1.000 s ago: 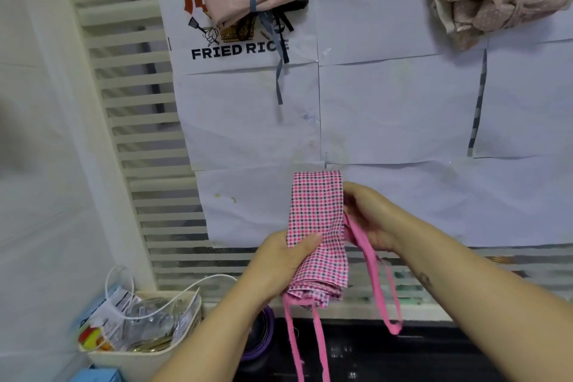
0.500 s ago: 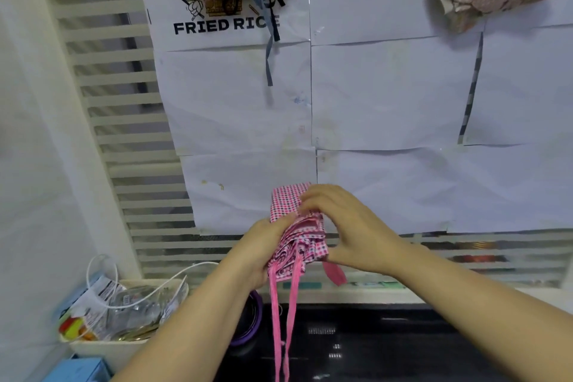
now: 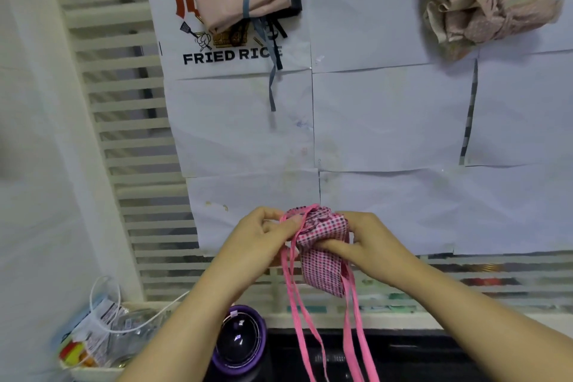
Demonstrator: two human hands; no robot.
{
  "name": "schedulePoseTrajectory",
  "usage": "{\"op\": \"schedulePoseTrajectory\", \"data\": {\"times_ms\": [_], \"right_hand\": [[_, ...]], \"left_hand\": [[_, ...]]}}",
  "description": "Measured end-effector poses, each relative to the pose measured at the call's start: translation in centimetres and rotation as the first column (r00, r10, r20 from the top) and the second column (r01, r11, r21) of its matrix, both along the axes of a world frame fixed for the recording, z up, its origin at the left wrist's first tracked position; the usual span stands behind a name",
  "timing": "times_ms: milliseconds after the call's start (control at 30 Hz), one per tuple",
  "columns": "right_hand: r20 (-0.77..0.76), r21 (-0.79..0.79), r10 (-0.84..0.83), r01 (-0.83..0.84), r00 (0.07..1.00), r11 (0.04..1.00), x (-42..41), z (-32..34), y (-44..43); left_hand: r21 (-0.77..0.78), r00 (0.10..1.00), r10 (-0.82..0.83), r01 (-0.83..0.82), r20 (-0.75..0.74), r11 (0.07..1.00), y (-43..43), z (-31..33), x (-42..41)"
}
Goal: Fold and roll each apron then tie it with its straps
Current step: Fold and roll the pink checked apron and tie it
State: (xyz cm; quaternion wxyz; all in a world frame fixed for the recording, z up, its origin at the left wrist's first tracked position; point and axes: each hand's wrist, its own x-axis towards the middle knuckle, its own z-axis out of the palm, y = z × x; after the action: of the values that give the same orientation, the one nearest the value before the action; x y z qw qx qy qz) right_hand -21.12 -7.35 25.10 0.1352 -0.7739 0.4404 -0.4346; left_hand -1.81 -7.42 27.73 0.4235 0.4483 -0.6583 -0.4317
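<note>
Item: pink checked apron (image 3: 324, 245), half-rolled, held in the air near centre. My left hand (image 3: 254, 239) pinches its pink straps (image 3: 291, 285); my right hand (image 3: 370, 243) clamps the roll. Light, soft, springs open: I judge it best gripped across the roll's middle.

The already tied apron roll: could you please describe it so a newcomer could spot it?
Find the white sheet printed FRIED RICE at the upper left. On it sits a plain peach fabric roll, the only bundle tied crosswise with grey-blue straps.
</note>
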Motion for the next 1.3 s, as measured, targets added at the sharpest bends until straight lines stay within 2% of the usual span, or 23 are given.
{"op": "schedulePoseTrajectory", "data": {"times_ms": [67,167,300,367,500,600,667,733,800,867,1033,1200,1300], "right_hand": [[0.005,-0.011,-0.019,0.019,1.000,1.000,-0.1,0.2,0.0],[0.072,0.012,-0.008,0.007,0.997,1.000,-0.4,0.4,0.2],[0.191,0.086,0.023,-0.040,0.981,0.995,-1.0,0.5,0.5],[0.283,0.119,0.059,-0.097,0.957,0.988,-1.1,0.8,0.8],[0.395,0.112,0.092,-0.147,0.914,0.983,-0.8,1.2,1.1],[0.396,0.126,0.113,-0.175,0.911,0.976,-0.5,1.5,1.3],[0.373,0.130,0.120,-0.180,0.920,0.975,-0.4,1.7,1.4],[0.277,0.091,0.064,-0.092,0.959,0.992,-0.5,1.5,1.3],[0.102,-0.036,-0.074,0.078,0.992,0.996,-0.9,1.3,1.0],[-0.039,-0.198,-0.192,0.181,0.981,0.963,-1.3,0.6,0.4],[-0.261,-0.475,-0.354,0.200,0.898,0.857,-0.9,-0.1,-0.2],[-0.361,-0.495,-0.350,0.140,0.864,0.857,0.0,-0.3,-0.2],[-0.325,-0.470,-0.335,0.156,0.884,0.868,0.3,-0.1,-0.3]], "left_hand": [[-0.062,1.000,0.011,-0.011,-0.001,0.998,-0.1,0.2,0.0],[-0.096,0.997,-0.012,0.004,-0.078,0.995,-0.1,0.4,0.2],[-0.050,0.971,-0.050,0.040,-0.235,0.998,-0.2,0.9,0.5],[-0.041,0.962,-0.049,0.039,-0.268,0.998,-0.3,1.0,0.7],[-0.163,0.993,-0.042,0.024,-0.112,0.986,0.0,0.3,0.5],[-0.291,0.999,-0.029,0.019,-0.031,0.957,0.5,0.1,-0.1],[-0.328,0.999,-0.029,0.014,-0.039,0.945,0.7,0.4,-0.2],[-0.338,0.995,-0.042,0.007,-0.095,0.941,0.7,0.9,0.0],[-0.346,0.982,-0.007,-0.059,-0.187,0.936,0.5,1.5,0.3],[-0.360,0.971,0.033,-0.119,-0.236,0.925,0.4,2.1,0.4],[-0.470,0.998,0.038,-0.059,-0.055,0.881,1.8,2.9,-1.2],[-0.549,0.989,0.063,0.019,0.130,0.835,2.6,3.0,-2.3],[-0.602,0.962,0.069,0.108,0.264,0.791,3.0,2.4,-2.6]]}}
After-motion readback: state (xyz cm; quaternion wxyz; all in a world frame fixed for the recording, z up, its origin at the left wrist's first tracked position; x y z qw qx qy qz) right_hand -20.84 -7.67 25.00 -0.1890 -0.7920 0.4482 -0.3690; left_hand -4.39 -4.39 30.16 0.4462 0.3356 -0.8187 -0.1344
